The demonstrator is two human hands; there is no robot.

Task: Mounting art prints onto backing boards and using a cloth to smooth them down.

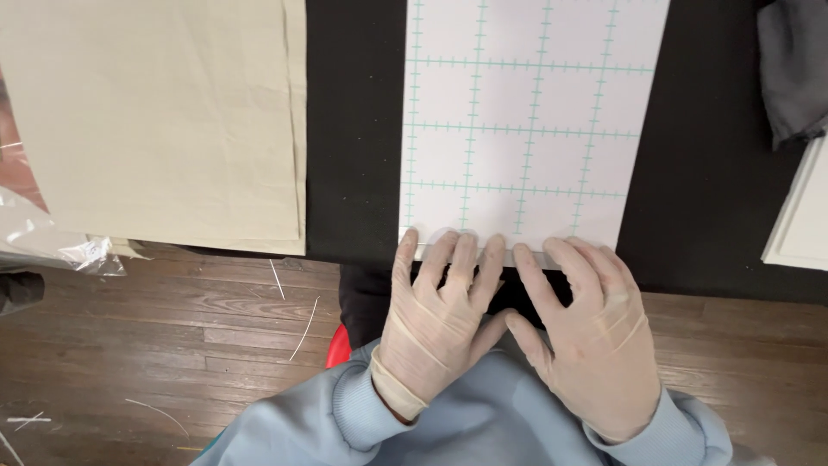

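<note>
- clear plastic wrap (52, 242) at the far left, cut off by the frame edge.
- beige cloth (164, 121) lies on the black table (354, 129), its top cut off.
- left hand (435, 324), gloved, lies flat with fingers spread on the near edge of the white gridded sheet (526, 121), gripping nothing.
- right hand (591, 332), gloved, likewise flat on that edge; the sheet's near edge is hidden under the fingers.
- grey cloth (793, 69) and a white board (802, 216) are cropped at the right.

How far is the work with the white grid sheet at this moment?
Done: the grid sheet lies flat on the black table. In hand: the left hand and right hand, both gloved, press its near edge. Left: the beige fabric beside it lies untouched.
</note>
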